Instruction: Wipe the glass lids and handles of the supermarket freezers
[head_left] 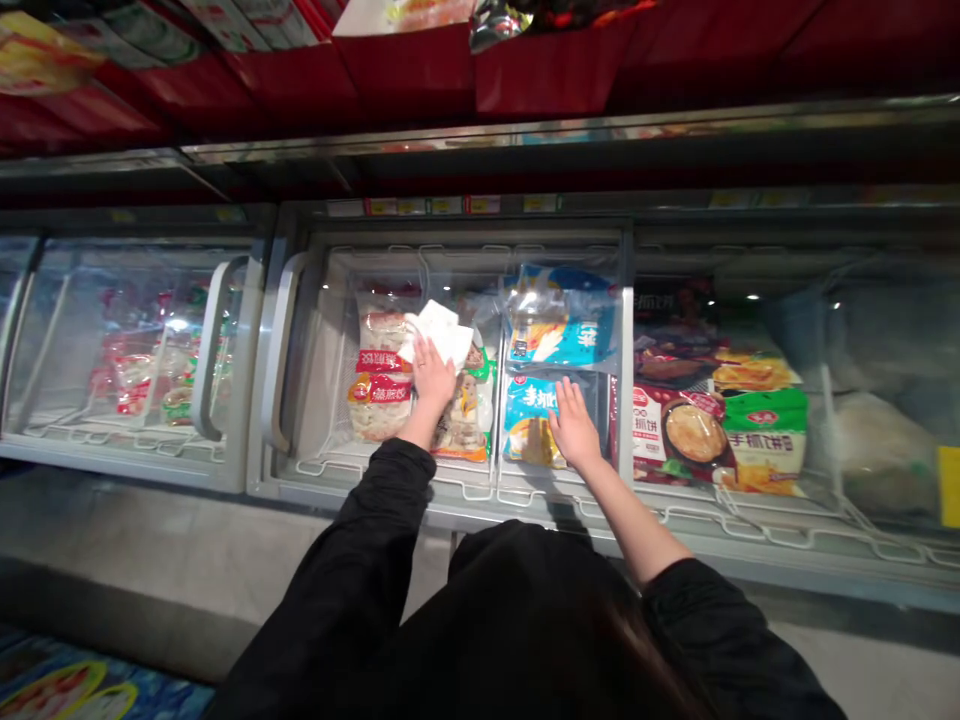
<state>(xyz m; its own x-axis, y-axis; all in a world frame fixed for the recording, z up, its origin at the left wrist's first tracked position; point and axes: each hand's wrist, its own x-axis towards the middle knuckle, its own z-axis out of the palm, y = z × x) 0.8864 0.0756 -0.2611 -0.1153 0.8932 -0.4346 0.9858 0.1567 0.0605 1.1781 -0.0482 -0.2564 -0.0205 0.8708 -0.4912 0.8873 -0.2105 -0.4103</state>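
Observation:
My left hand (433,376) presses a folded white wipe (439,332), paper or cloth, against the freezer's glass lid (469,300). Its fingers lie over the lower part of the wipe. Under the glass, beside that hand, are red-and-clear bags of frozen food (379,390) and a green-edged bag (466,410). My right hand (576,425) is open, fingers stretched, and seems to rest flat on the glass with nothing in it. Beneath it lies a blue food bag (529,400), with another blue bag (562,315) behind.
A pale upright handle (281,350) stands at the lid's left edge, facing the handle (214,350) of the neighbouring lid. To the right, more packages (765,430) lie under glass. A metal-edged shelf (450,140) with red boxes overhangs the back.

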